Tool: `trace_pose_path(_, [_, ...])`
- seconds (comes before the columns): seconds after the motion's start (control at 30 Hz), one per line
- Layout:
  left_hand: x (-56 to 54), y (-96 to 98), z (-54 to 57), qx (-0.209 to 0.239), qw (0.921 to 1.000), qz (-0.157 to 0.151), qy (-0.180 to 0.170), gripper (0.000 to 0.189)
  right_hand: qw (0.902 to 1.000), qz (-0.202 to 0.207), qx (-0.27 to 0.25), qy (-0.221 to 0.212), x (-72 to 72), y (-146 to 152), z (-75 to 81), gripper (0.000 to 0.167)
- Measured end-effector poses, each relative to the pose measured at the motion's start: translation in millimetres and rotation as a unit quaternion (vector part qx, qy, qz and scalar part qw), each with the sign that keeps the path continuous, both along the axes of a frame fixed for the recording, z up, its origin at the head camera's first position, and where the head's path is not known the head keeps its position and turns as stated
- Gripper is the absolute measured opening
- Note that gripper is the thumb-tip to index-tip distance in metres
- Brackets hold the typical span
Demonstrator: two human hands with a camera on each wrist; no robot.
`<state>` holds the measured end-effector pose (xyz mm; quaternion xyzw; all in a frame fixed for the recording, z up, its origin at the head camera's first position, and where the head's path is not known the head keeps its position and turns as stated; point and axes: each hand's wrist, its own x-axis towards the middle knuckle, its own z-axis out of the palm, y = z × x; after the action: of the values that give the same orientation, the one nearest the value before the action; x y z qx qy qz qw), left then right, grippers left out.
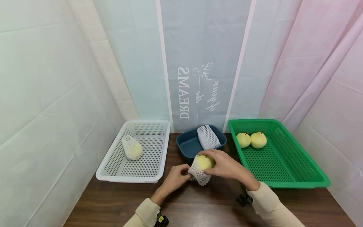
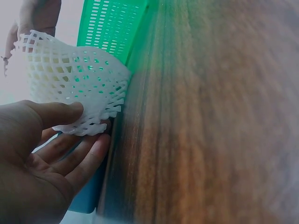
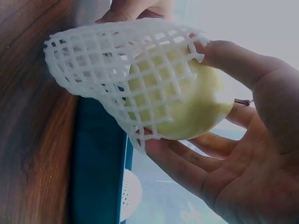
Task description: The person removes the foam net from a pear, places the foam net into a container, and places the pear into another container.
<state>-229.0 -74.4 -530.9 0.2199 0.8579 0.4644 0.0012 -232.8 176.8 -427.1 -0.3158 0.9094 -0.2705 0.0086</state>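
A yellow-green pear point(image 3: 201, 102) with a dark stem sits partway inside a white foam net sleeve point(image 3: 88, 56). My right hand point(image 1: 224, 165) grips the pear around its stem end, its fingertips right at the sleeve's mouth. On the other side, my left hand point(image 1: 176, 178) pinches the foam net between thumb and fingers, as the left wrist view shows. The lower end of the sleeve hangs loose below the pear, over the wooden table point(image 1: 198, 208). Just behind both hands stands a dark blue basin point(image 1: 187, 145) with more foam net sleeves point(image 1: 208, 137) inside.
A white basket point(image 1: 161, 157) at the left holds one pear in a foam net point(image 1: 133, 151). To the right, a green basket point(image 1: 286, 164) contains two bare pears point(image 1: 258, 140). Fabric curtains point(image 1: 204, 37) enclose the back and sides.
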Motion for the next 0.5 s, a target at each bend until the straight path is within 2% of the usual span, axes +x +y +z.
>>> trace_pose_path(0.5, [1.3, 1.6, 0.3, 0.015, 0.9998, -0.008, -0.008, 0.011, 0.9997, 0.004, 0.0, 0.025, -1.9, 8.0, 10.3, 0.066])
